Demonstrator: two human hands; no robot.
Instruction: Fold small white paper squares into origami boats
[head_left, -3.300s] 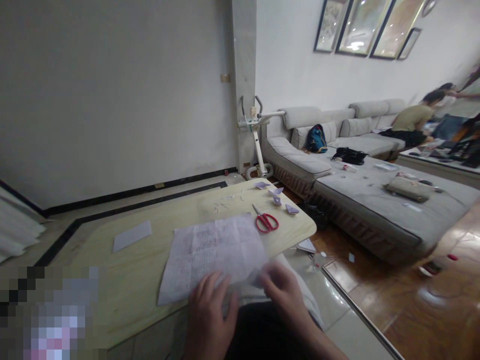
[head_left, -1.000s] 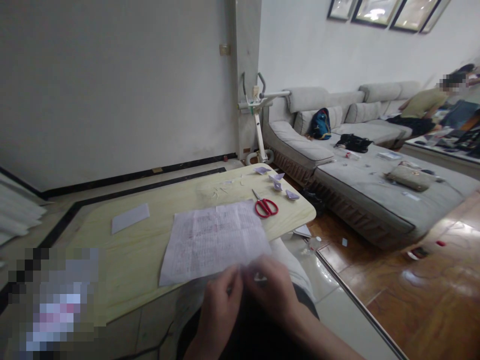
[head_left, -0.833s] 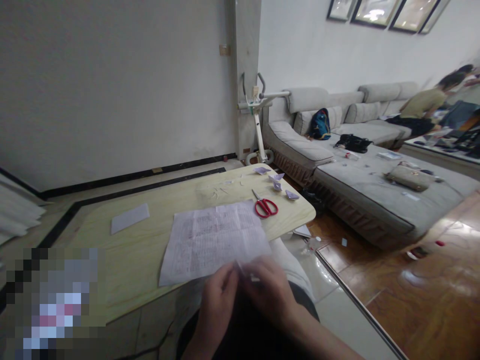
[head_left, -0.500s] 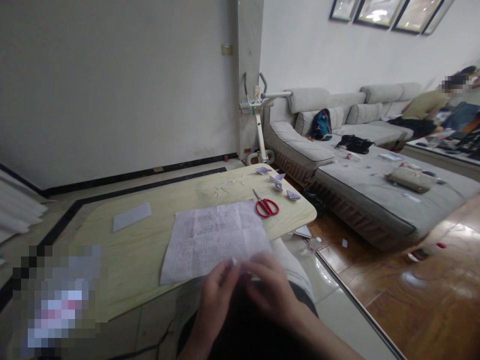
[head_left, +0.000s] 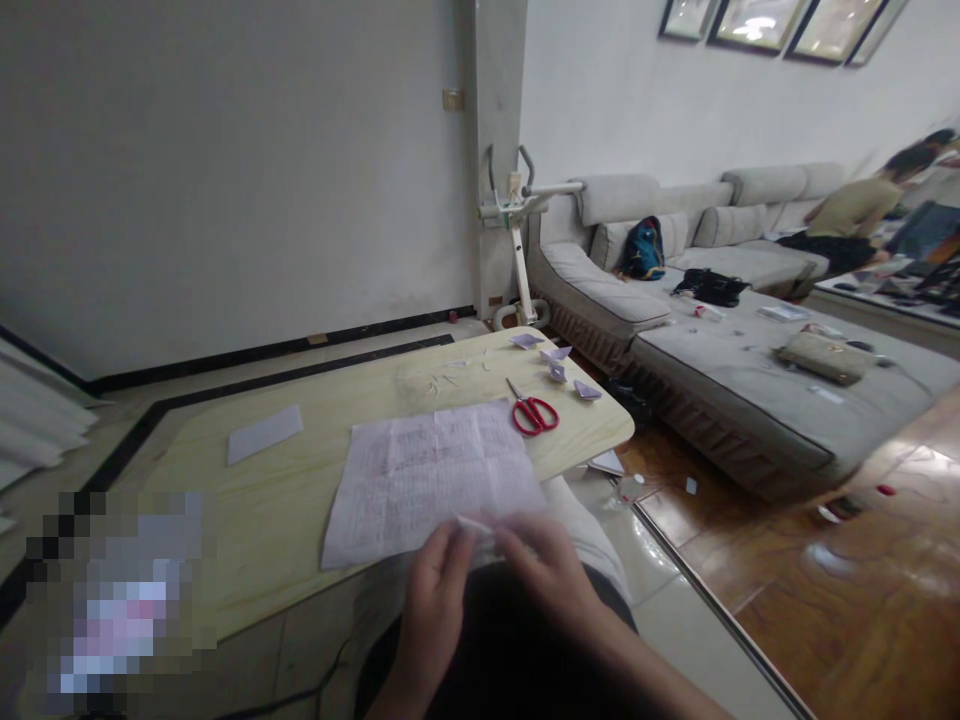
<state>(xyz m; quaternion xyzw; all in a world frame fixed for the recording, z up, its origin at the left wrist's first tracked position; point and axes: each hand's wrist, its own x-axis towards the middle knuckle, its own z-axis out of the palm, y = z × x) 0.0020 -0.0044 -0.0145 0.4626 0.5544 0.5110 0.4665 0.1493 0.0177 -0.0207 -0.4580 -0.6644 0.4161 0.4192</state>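
A small folded piece of white paper (head_left: 474, 525) is pinched between my two hands, over my lap at the table's near edge. My left hand (head_left: 439, 575) grips its left end with thumb and fingers. My right hand (head_left: 546, 565) holds its right end, the fingertips slightly blurred. Just beyond lies a large creased printed sheet (head_left: 427, 465), flat on the table. Red-handled scissors (head_left: 534, 413) rest at that sheet's far right corner. Several small folded purple paper shapes (head_left: 556, 371) sit near the table's right end.
Thin paper scraps (head_left: 444, 380) lie toward the back of the pale wooden table (head_left: 277, 510). A white paper rectangle (head_left: 265, 434) is at the left. A grey sofa (head_left: 750, 400) with bags stands to the right; a person (head_left: 847, 215) sits at its far end.
My right hand has shifted slightly and its blur has lessened. The folded paper between my fingers now shows more plainly as a flat white strip.
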